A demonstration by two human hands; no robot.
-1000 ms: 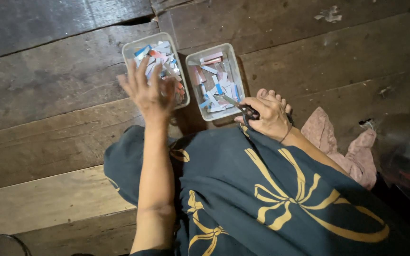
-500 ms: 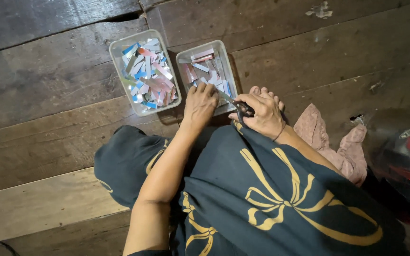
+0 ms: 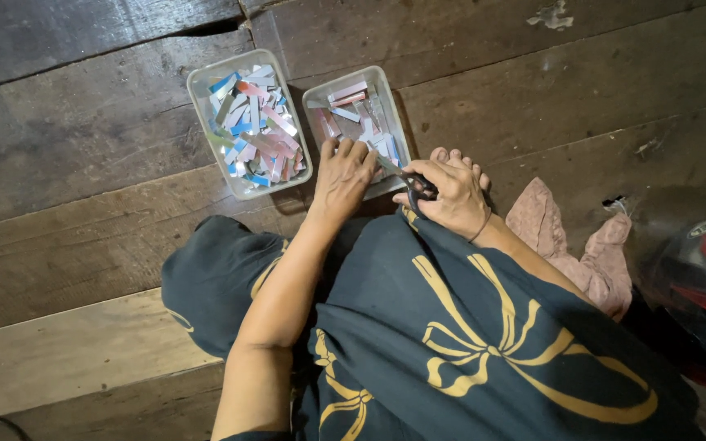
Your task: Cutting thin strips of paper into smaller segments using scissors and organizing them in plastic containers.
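Two clear plastic trays sit side by side on the wooden floor. The left tray [image 3: 199, 96] is full of several small pink, blue and white paper strips. The right tray [image 3: 316, 84] holds fewer strips. My left hand [image 3: 343, 175] rests palm down over the near edge of the right tray, fingers reaching into it. My right hand [image 3: 449, 192] grips a pair of scissors [image 3: 408, 177] with dark handles, the blades pointing left toward my left hand. Whether my left fingers pinch a strip is hidden.
A dark cloth with a gold bow pattern [image 3: 484, 343] covers my lap. A pink crumpled cloth [image 3: 569, 237] lies on the floor to the right, next to a red and black helmet [image 3: 700, 286]. Pale planks run along the lower left.
My left hand has left the left tray and moved right to the near edge of the right tray, beside the scissors. My right hand stays in place.
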